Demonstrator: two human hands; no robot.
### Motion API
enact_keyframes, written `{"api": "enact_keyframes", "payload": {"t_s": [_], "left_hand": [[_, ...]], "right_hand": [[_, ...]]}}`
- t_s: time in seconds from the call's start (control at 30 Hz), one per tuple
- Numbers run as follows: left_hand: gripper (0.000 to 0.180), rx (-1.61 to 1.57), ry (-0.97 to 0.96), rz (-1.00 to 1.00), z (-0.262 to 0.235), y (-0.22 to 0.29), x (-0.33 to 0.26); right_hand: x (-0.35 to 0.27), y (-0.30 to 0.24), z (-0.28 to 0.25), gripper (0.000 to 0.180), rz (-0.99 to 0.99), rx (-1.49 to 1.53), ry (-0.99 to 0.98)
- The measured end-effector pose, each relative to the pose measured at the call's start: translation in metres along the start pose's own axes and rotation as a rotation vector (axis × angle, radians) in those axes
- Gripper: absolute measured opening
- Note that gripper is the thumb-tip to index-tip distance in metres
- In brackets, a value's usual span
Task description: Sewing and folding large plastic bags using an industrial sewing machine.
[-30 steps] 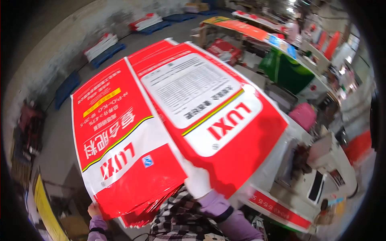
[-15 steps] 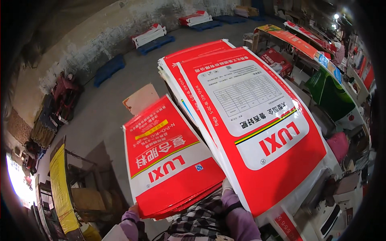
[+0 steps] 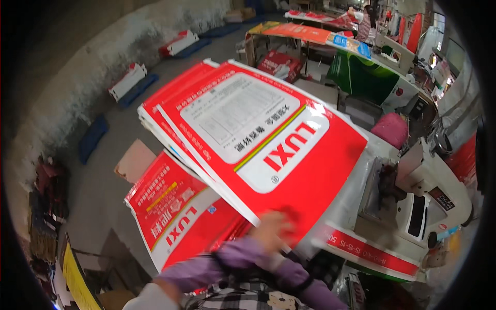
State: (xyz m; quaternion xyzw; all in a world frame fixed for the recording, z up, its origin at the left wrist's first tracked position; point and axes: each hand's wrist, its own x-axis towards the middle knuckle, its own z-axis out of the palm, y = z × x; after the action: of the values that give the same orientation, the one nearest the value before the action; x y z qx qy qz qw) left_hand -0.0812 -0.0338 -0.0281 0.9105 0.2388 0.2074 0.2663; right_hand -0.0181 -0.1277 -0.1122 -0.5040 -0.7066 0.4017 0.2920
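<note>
Two stacks of large red-and-white printed plastic woven sacks lie before me. The taller stack, topped by a big sack (image 3: 320, 170), is at centre right; the lower sack stack (image 3: 181, 227) sits to its left, partly overlapped. My left forearm, in a purple sleeve, crosses to the right. My left hand (image 3: 273, 230) is at the near edge of the top sack, its fingers smeared by motion. Close beneath it is my right hand (image 3: 269, 260), mostly hidden behind the left hand and wrist. Whether either hand grips the sack's edge cannot be made out.
A white sewing machine (image 3: 439, 191) stands at right, with a red-and-white sack strip (image 3: 372, 253) before it. Behind it is a pink bundle (image 3: 391, 129). A board (image 3: 135, 160) sticks out beyond the left stack. Blue pallets (image 3: 93, 139) line the wall. Another person (image 3: 364, 26) is far off.
My left hand has left the lower left stack's near corner and come right, across to my right hand. The view has swung right, bringing more of the sewing machine in.
</note>
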Motion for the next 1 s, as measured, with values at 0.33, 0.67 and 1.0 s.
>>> {"api": "enact_keyframes", "payload": {"t_s": [0.33,0.67,1.0], "left_hand": [[0.014,0.231,-0.146,0.215,0.113,-0.009,0.052],[0.036,-0.95,-0.162,-0.397,0.035,0.039,0.058],[0.039,-0.966,0.429,-0.316,-0.009,0.032,0.048]], "right_hand": [[-0.141,-0.045,-0.146,0.022,0.256,-0.005,0.408],[-0.088,-0.019,-0.148,0.037,0.512,0.098,1.046],[-0.098,-0.012,-0.13,0.031,0.544,-0.116,1.164]]}}
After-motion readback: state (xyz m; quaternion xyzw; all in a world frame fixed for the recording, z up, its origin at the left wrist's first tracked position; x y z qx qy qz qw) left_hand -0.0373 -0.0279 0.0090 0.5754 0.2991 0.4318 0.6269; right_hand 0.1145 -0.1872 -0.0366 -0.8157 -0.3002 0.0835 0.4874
